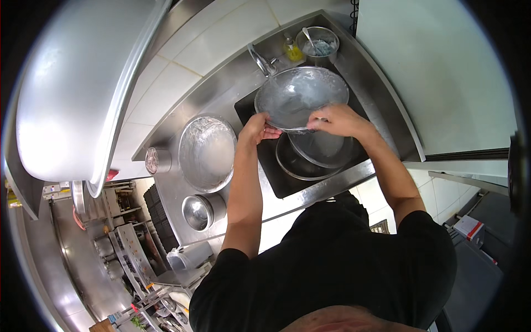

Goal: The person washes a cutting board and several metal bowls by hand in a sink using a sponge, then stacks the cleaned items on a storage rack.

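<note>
A large round metal bowl [290, 97], its inside streaked with whitish suds, is tilted over the dark sink basin [271, 174]. My left hand [261, 128] grips its near left rim, with the thumb on top and fingers underneath. At the near right rim is my right hand [336, 119], fingers bent and slightly blurred; whether they hold a pad or anything else cannot be seen. Below the bowl, another metal bowl [325, 151] leans inside a wider round metal vessel [290, 168] in the sink. The raised bowl hides part of both.
A faucet [261, 62], a bottle of yellow liquid [293, 50] and a metal pot [327, 49] with a spoon stand behind. On the left counter are a soapy oval basin [207, 153], stacked pots [203, 212] and a tin [159, 160]. A big metal vessel [79, 83] juts in upper left.
</note>
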`<state>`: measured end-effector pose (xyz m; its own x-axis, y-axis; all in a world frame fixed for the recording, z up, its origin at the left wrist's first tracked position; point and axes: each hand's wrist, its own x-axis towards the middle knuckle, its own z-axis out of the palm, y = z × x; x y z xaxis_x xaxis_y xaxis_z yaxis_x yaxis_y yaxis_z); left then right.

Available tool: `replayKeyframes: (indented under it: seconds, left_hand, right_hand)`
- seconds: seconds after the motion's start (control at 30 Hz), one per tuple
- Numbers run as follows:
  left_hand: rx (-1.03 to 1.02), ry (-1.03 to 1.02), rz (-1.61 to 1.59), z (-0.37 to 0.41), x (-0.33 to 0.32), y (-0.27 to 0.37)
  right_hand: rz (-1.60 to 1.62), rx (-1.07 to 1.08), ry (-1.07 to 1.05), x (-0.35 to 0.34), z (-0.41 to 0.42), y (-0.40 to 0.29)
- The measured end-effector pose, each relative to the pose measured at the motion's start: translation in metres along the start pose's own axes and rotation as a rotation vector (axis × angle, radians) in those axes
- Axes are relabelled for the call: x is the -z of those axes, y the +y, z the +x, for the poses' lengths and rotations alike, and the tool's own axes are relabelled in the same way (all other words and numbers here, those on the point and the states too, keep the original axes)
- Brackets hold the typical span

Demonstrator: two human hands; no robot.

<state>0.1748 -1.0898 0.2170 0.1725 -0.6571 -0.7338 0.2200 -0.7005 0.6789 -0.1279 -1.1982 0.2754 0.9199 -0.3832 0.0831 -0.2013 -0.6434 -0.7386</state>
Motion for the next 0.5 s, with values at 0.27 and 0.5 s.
replayKeyframes:
  seconds: [0.27,0.5]
  left_hand:
    - [-0.015,-0.238,-0.139,0.004,-0.026,0.005]
    - [-0.170,-0.168,-0.483,0.039,-0.066,-0.070]
  right_hand:
    - [-0.182,-0.043,0.513,0.026,-0.013,0.008]
    - [0.652,-0.533,0.842,0.039,0.007,0.095]
